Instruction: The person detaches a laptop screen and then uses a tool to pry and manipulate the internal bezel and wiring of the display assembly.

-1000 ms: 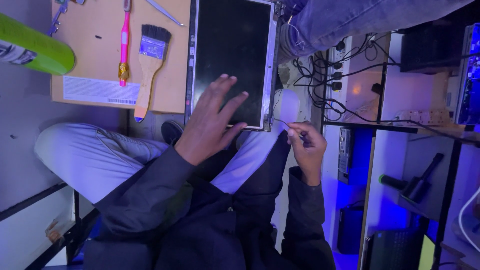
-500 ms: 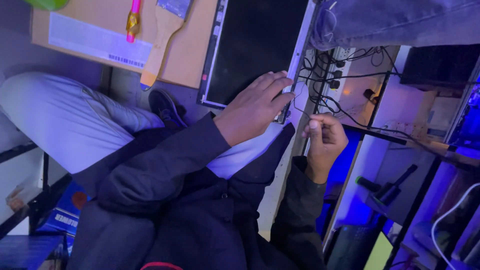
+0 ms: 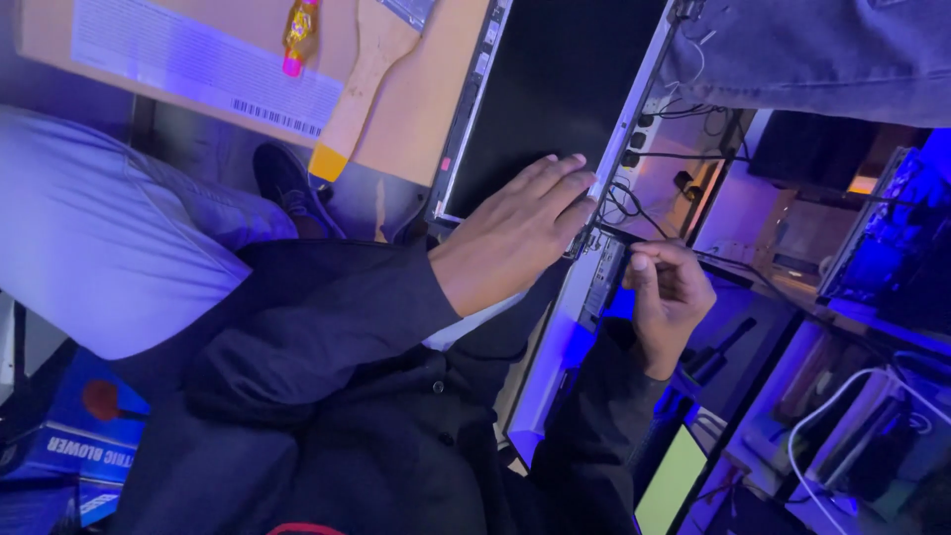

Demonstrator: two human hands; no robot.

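Note:
My left hand (image 3: 515, 233) lies flat, fingers together, on the lower right corner of a black screen panel (image 3: 555, 89) with a silver frame. The fingertips reach the panel's right edge. My right hand (image 3: 669, 292) is just to the right of that edge. Its thumb and fingers are pinched on a thin dark cable (image 3: 606, 232) that runs in at the panel's corner. Both arms are in dark sleeves.
A cardboard sheet (image 3: 416, 109) lies left of the panel with a wooden-handled brush (image 3: 357, 99) and a pink and yellow tool (image 3: 300, 30) on it. Another person's jeans-clad leg (image 3: 822, 59) is at top right, above shelves with cables (image 3: 684, 168). A blue box (image 3: 69, 436) sits at lower left.
My left hand has slid across the panel to its right edge and its fingers have closed together. My right hand has come nearer the panel's corner, still pinched.

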